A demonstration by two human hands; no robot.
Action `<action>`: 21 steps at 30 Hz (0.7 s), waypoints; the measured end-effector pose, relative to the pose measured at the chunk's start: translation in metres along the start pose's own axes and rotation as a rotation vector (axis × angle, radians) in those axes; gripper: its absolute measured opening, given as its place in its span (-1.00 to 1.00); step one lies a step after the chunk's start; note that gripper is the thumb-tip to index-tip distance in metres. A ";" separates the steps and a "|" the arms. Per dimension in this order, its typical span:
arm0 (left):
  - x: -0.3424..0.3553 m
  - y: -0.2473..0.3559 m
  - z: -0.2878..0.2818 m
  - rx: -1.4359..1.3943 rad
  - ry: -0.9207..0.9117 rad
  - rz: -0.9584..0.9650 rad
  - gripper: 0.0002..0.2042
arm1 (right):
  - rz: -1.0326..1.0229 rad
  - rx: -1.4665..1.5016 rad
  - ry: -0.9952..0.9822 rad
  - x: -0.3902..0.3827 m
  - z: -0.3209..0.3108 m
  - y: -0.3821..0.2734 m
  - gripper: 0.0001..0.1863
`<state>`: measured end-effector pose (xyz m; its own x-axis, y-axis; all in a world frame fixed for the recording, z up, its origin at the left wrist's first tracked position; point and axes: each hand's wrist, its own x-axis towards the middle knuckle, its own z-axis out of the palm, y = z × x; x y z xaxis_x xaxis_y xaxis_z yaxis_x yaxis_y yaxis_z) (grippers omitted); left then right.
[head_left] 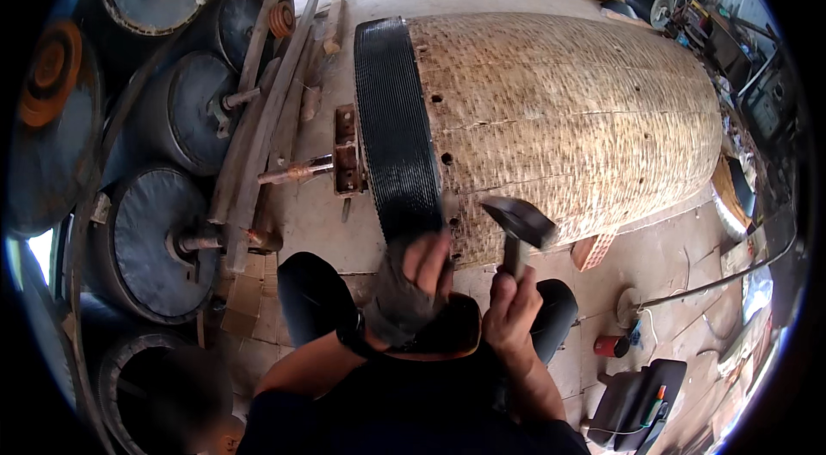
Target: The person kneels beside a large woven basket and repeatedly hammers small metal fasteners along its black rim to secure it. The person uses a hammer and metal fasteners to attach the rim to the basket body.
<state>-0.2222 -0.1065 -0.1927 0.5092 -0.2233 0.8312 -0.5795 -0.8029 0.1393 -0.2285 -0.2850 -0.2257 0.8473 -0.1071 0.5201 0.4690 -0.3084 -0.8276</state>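
A large wood-toned drum (559, 111) with a pitted surface and a row of dark holes lies in front of me. Black ribbed wrapping (391, 111) covers its left end. My right hand (514, 313) grips the handle of a hammer (520, 222), its metal head raised at the drum's near side. My left hand (409, 287), in a dark fingerless glove, is curled at the lower end of the black wrapping, beside the holes. Motion smears its fingertips, and whatever they hold is hidden. A rusty shaft (297, 171) sticks out of the drum's left end.
Dark rollers (163, 248) with metal ends are stacked along the left, beside long timber beams (274, 119). A brick-like block (592, 250) sits under the drum's near side. At lower right are a red can (611, 346), a dark case (637, 403) and a round base with a rod (632, 307).
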 end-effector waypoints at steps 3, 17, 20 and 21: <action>-0.060 0.008 0.013 -0.047 -0.271 0.060 -0.59 | -0.015 -0.259 -0.104 0.006 0.010 0.002 -0.76; -0.131 0.011 0.050 -0.163 -0.833 0.117 -0.80 | 0.023 -0.263 -0.128 0.009 0.021 0.008 -0.75; -0.114 0.018 0.032 -0.150 -0.856 0.191 -0.78 | -0.009 0.026 0.079 -0.004 0.013 -0.019 -0.66; -0.114 0.019 0.030 -0.127 -0.806 0.215 -0.77 | -0.137 0.044 0.130 -0.002 0.013 -0.013 -0.68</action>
<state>-0.2727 -0.1125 -0.3011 0.6502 -0.7289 0.2144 -0.7582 -0.6406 0.1217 -0.2327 -0.2685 -0.2187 0.7366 -0.1891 0.6494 0.5910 -0.2870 -0.7539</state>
